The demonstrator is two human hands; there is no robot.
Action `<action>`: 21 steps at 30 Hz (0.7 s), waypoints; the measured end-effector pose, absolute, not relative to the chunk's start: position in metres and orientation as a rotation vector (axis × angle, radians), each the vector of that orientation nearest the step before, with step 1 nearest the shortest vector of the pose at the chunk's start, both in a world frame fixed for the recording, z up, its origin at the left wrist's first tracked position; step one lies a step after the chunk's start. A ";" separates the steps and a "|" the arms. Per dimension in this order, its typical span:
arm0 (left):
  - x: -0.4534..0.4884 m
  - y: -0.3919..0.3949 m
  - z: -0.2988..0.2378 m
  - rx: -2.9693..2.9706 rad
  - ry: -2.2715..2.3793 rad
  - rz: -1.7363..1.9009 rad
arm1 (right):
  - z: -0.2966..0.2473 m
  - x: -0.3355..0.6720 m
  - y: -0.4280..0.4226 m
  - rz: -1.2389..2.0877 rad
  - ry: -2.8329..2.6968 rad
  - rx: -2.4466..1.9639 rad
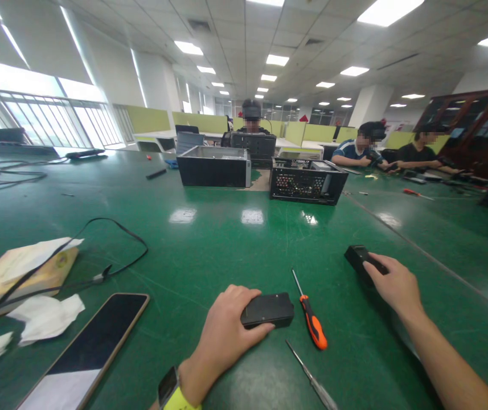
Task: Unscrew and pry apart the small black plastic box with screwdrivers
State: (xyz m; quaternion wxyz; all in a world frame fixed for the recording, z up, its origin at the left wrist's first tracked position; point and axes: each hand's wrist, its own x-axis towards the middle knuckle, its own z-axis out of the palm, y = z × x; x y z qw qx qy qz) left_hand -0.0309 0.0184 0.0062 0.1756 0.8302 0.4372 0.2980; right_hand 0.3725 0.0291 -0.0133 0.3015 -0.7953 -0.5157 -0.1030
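Left hand [232,319]: grasping the near black block [271,310], thumb along its near side
Right hand [397,282]: gripping the far black block [358,259], further right; cannot tell whether it rests on the table [184,247]
Orange screwdriver [313,324]: lying between both blocks, just beside the near one
Thin screwdriver [312,377]: lying closer to the person
Phone [98,337]: flat, left of the left hand
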 end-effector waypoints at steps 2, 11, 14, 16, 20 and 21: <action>-0.031 0.019 0.007 2.346 1.236 0.839 | -0.014 0.375 0.030 -0.268 -1.368 -2.116; -0.030 0.018 0.011 2.340 1.235 0.861 | -0.023 0.383 0.029 -0.219 -1.367 -2.166; -0.030 0.018 0.010 2.352 1.254 0.858 | -0.017 0.394 0.025 -0.263 -1.195 -2.224; -0.029 0.018 0.009 2.359 1.294 0.862 | -0.007 0.396 0.022 -0.330 -1.056 -2.241; -0.029 0.019 0.008 2.343 1.390 0.877 | 0.013 0.362 0.017 -0.337 -1.123 -2.115; -0.029 0.019 0.008 2.333 1.404 0.891 | 0.017 0.345 0.015 -0.269 -1.242 -2.060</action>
